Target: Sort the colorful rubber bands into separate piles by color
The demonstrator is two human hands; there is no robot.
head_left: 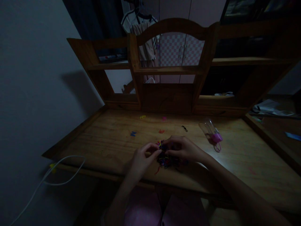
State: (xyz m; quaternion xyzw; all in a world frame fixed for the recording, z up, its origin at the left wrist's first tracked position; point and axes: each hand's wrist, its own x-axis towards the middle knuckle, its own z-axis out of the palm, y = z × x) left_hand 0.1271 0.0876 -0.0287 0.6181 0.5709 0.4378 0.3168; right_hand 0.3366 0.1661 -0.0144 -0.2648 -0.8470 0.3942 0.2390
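Note:
A small heap of coloured elastic bands (167, 160) lies on the wooden desk (101, 141) just in front of me. My left hand (142, 158) is at the heap's left edge, its fingertips pinched together over the bands. My right hand (182, 148) rests on the heap's top right with fingers curled onto it. Both hands meet above the pile. The light is dim, so what each pinch holds is too small to make out.
Single bands lie scattered farther back: blue (133, 133), yellow (142, 117), pink (164, 118), red (161, 131) and a black one (184, 128). A clear tube with a pink cap (211, 131) lies on its side at right. A wooden hutch (169, 78) lines the back. A white cable (58, 169) hangs at the left.

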